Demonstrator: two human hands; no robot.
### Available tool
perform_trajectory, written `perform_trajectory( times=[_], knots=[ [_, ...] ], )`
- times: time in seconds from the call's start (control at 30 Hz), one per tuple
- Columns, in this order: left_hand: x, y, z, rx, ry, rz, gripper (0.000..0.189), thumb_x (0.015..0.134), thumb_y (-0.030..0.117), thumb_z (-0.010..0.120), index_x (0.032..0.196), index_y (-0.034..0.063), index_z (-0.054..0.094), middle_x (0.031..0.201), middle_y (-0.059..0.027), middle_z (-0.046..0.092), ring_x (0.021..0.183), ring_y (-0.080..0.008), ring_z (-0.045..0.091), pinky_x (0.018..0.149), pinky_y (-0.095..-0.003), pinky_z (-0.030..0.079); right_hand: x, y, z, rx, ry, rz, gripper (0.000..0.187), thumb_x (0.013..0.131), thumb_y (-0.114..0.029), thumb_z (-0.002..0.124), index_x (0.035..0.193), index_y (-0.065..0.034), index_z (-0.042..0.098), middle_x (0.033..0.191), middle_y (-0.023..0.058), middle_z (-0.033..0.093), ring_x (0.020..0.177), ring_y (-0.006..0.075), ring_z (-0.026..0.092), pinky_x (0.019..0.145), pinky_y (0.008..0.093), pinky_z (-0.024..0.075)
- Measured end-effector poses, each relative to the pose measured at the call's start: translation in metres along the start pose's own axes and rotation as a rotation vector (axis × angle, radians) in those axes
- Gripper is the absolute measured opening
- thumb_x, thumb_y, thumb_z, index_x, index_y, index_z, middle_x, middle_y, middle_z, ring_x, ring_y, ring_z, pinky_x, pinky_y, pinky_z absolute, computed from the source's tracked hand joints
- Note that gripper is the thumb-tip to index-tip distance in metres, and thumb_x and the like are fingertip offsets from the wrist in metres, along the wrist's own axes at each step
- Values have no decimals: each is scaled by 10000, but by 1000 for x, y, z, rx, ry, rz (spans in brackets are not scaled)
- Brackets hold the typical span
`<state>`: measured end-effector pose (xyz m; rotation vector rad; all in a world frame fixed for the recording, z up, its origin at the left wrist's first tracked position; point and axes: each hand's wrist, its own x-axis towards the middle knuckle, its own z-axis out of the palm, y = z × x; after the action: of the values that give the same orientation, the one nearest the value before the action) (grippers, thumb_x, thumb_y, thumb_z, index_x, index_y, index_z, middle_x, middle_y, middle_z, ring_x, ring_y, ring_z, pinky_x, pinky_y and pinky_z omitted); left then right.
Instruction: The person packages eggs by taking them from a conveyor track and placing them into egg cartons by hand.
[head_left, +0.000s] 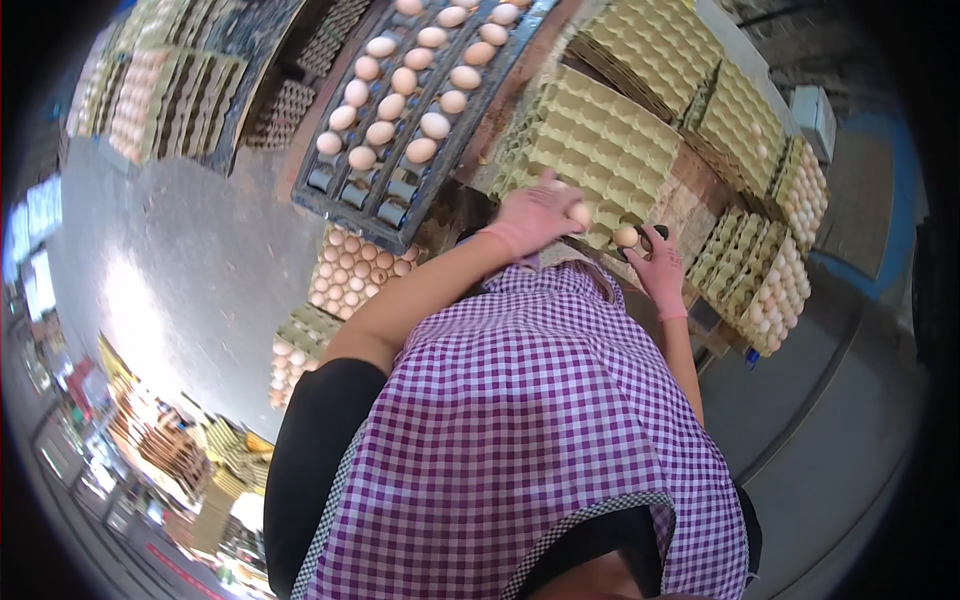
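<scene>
My left hand (534, 216), in a pink glove, holds a pale egg (578, 215) over the near edge of a moulded pulp egg tray (600, 142). Another pale shape shows partly behind its fingers, too covered to make out. My right hand (661, 270), gloved in pink with dark fingertips, grips a light-brown egg (626, 237) between thumb and fingers at the tray's near right corner. A second round shape beside that egg is mostly hidden by the fingers. The tray's visible cups hold no eggs and it tops a stack.
Left of the tray, a roller conveyor (364, 196) carries three rows of eggs. Below its end sits a filled egg tray (352, 274). More pulp tray stacks (656, 45) stand behind, and egg-filled trays (780, 296) are at the right. A checked apron (525, 405) covers my front.
</scene>
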<state>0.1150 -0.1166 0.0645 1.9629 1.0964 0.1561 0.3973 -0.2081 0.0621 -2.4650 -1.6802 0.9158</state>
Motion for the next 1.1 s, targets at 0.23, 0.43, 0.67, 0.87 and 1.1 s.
perform_trajectory(
  times=[0.23, 0.43, 0.67, 0.87, 1.1],
  knots=[
    [-143, -102, -16, -108, 519, -697, 599, 866, 508, 708, 1357, 184, 590, 1393, -169, 541, 1338, -336, 502, 1009, -440, 487, 19, -203, 30, -221, -3, -799, 490, 817, -432, 769, 1237, -202, 662, 1266, 158, 577, 1002, 317, 693, 836, 414, 562],
    [-161, -132, -19, -116, 624, -786, 622, 861, 456, 718, 1396, 203, 528, 1419, -186, 486, 1276, -365, 548, 926, -473, 524, 57, -317, 103, -509, -38, -1161, 480, 824, -396, 749, 1247, -220, 605, 1216, 150, 553, 956, 286, 698, 744, 409, 548],
    [-164, -171, -19, -29, 966, -687, 485, 929, 244, 609, 1396, 159, 511, 1258, -164, 611, 965, -373, 693, 760, -440, 593, 55, -383, 116, -626, -125, -1240, 444, 873, -285, 669, 1295, -202, 560, 1203, 159, 567, 1008, 325, 683, 812, 442, 552],
    [-166, -195, -48, -83, 830, -781, 555, 907, 286, 643, 1402, 105, 470, 1274, -143, 575, 1003, -350, 682, 792, -447, 578, 60, -415, 174, -551, -273, -1419, 422, 903, -238, 621, 1312, -173, 539, 1207, 160, 589, 1059, 362, 666, 881, 467, 537],
    [-176, -214, -84, -373, 925, -824, 650, 844, 314, 699, 1397, 30, 505, 1333, -233, 533, 1212, -426, 565, 1037, -479, 468, 79, -450, 169, -277, -163, -1370, 407, 874, -302, 688, 1221, -123, 575, 1192, 156, 580, 1095, 361, 637, 897, 470, 530]
  ],
)
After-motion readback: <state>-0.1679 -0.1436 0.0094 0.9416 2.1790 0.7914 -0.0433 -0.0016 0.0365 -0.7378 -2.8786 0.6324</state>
